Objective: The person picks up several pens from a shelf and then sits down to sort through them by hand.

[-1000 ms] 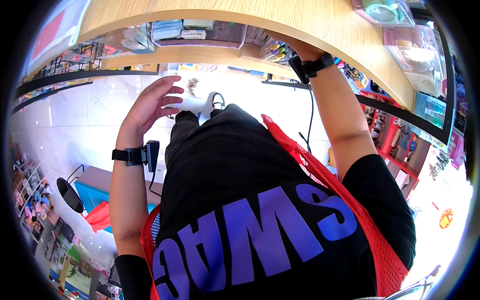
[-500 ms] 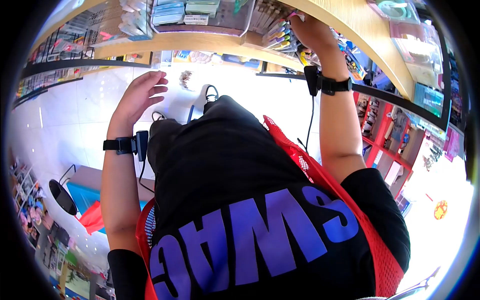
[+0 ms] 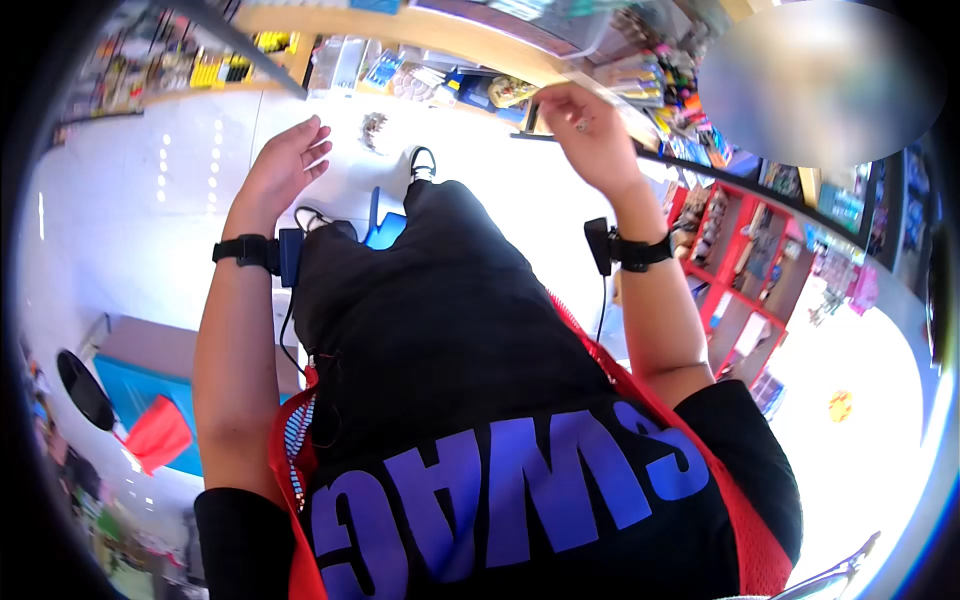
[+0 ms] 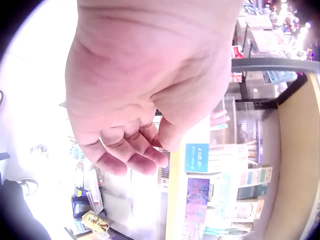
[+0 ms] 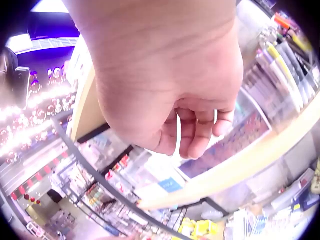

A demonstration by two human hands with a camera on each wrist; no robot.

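Note:
My left hand (image 3: 288, 165) hangs in front of the body over the pale floor, its fingers relaxed and slightly bent. In the left wrist view the same hand (image 4: 150, 90) has its palm towards the camera, with no object showing in it. My right hand (image 3: 590, 140) is raised just below the shelf edge, near a row of upright pens (image 3: 635, 80). Its fingers are loosely bent; a small light spot shows at the palm in the head view. In the right wrist view no held object appears between the thumb and fingers of the right hand (image 5: 170, 95).
A wooden shelf (image 3: 470, 38) with clear bins runs across the front. Red shelving (image 3: 735, 240) stands at the right. A blurred round shape (image 3: 825, 80) covers the upper right. Yellow packs (image 3: 222, 68) lie at the upper left; a blue-topped stool (image 3: 150, 370) is at lower left.
My right hand has come back from among the pens on the shelf, out and towards the body. The left hand has shifted slightly, still relaxed. The view has moved, showing more floor.

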